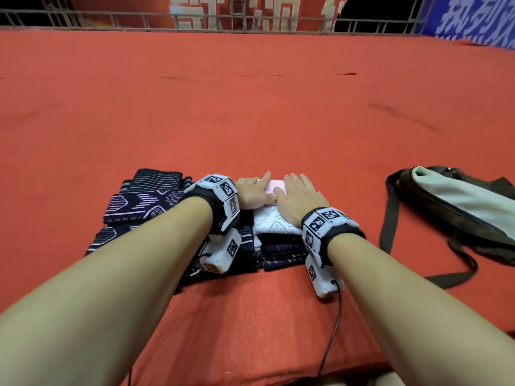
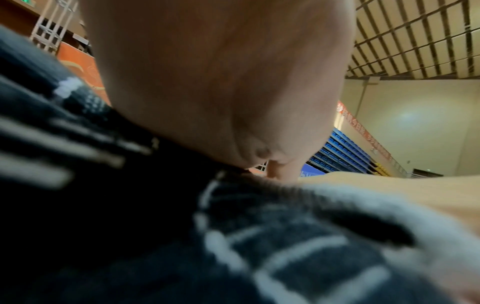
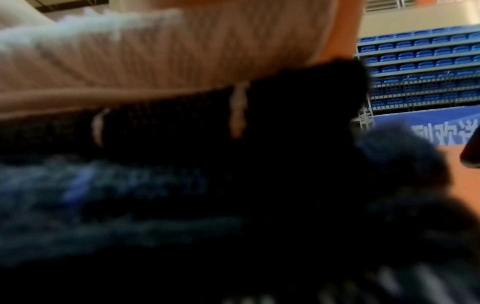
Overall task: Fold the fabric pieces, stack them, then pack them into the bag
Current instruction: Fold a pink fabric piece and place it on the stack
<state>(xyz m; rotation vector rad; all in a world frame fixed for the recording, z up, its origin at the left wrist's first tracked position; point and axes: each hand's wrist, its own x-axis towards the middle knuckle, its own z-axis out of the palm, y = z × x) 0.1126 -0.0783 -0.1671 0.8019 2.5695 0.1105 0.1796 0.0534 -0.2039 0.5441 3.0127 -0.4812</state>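
A folded white fabric piece (image 1: 269, 222) with a pale pink part (image 1: 274, 186) tops a stack of dark folded fabrics (image 1: 281, 253) on the red table (image 1: 250, 121). My left hand (image 1: 255, 188) and right hand (image 1: 296, 197) lie flat on the white piece, fingers straight, side by side. To the left, a dark navy fabric with pale stripes (image 1: 145, 201) lies spread out under my left forearm. A brown and pale green bag (image 1: 457, 199) lies at the right. In the left wrist view my palm (image 2: 221, 82) presses on dark striped cloth (image 2: 259, 246). Blurred white (image 3: 103, 57) and dark cloth layers fill the right wrist view.
The bag's dark strap (image 1: 390, 218) loops on the table between the stack and the bag. A thin cable (image 1: 333, 330) runs from my right wrist device toward the near edge. A metal railing (image 1: 111, 20) and banners stand beyond the far table edge.
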